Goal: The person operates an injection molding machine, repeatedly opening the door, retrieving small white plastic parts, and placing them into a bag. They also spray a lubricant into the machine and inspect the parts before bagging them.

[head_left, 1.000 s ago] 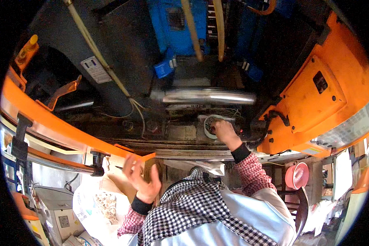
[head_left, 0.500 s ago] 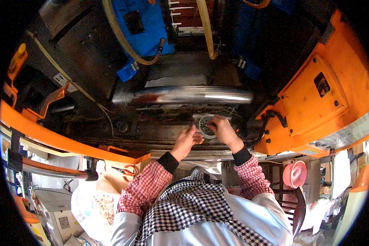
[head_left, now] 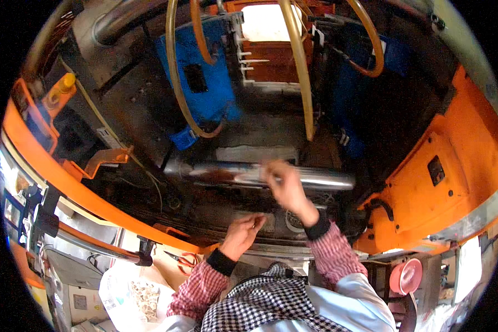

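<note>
My right hand (head_left: 285,185) is raised in front of the shiny steel bar (head_left: 329,180). It is blurred by motion, its fingers curled into a pinch; what they hold, if anything, is too small to make out. Under my right wrist, partly covered by it, stands a small pale bowl (head_left: 293,222) of small dark pieces. Lower and to the left, my left hand (head_left: 241,237) is closed, thumb and fingertips together. Anything between them cannot be made out. Both forearms wear red checked sleeves with black cuffs.
Blue machine blocks (head_left: 196,77) with yellowish hoses (head_left: 176,83) rise beyond the bar. An orange guard rail (head_left: 110,213) borders the left, an orange panel (head_left: 420,182) the right. Orange-handled pliers (head_left: 188,263), a white bag (head_left: 144,293) of small pale parts and a pink basin (head_left: 405,276) are nearby.
My right hand has left the bowl and moved up and slightly left, to the bar. My left hand's fingers have come together. The view has tilted, showing more of the machine's far side.
</note>
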Demonstrator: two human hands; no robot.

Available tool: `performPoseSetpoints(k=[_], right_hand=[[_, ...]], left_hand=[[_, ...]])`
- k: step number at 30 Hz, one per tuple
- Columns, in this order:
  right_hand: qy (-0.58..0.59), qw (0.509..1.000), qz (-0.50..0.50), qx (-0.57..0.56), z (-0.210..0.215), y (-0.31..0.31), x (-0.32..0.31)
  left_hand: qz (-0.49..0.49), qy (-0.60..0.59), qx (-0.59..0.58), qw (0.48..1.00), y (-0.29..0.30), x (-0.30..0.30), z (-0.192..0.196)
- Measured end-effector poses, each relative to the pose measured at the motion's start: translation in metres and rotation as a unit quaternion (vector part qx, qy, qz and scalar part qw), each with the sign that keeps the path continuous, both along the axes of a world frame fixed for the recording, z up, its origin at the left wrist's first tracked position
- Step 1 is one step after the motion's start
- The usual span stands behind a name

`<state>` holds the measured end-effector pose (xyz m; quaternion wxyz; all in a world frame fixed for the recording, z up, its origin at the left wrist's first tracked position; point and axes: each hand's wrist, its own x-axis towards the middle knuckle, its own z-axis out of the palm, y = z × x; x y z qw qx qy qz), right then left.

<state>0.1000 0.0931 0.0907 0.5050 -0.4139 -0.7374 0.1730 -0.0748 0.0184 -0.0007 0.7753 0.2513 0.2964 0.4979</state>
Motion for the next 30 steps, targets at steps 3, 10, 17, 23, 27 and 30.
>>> performPoseSetpoints(k=[3, 10, 17, 23, 27, 30], right_hand=[[0.348, 0.934, 0.038, -0.065, 0.024, 0.127, -0.022], [0.526, 0.850, 0.002, -0.032, 0.094, 0.290, -0.046], [0.605, 0.796, -0.014, 0.000, 0.096, 0.308, -0.041], [0.781, 0.617, 0.086, -0.041, 0.083, 0.274, -0.021], [0.804, 0.533, 0.242, -0.100, 0.057, 0.208, -0.023], [0.774, 0.553, 0.267, -0.152, 0.029, 0.131, -0.031]], left_hand=[[-0.003, 0.213, 0.096, 0.972, -0.030, -0.021, 0.021], [0.013, 0.278, -0.108, 0.955, -0.113, -0.061, 0.056], [0.110, 0.261, -0.113, 0.953, -0.159, -0.074, 0.053], [0.156, 0.181, -0.156, 0.958, -0.168, -0.085, 0.044], [0.115, 0.191, -0.137, 0.965, -0.169, -0.089, 0.052], [0.060, 0.196, -0.120, 0.971, -0.169, -0.096, 0.056]])
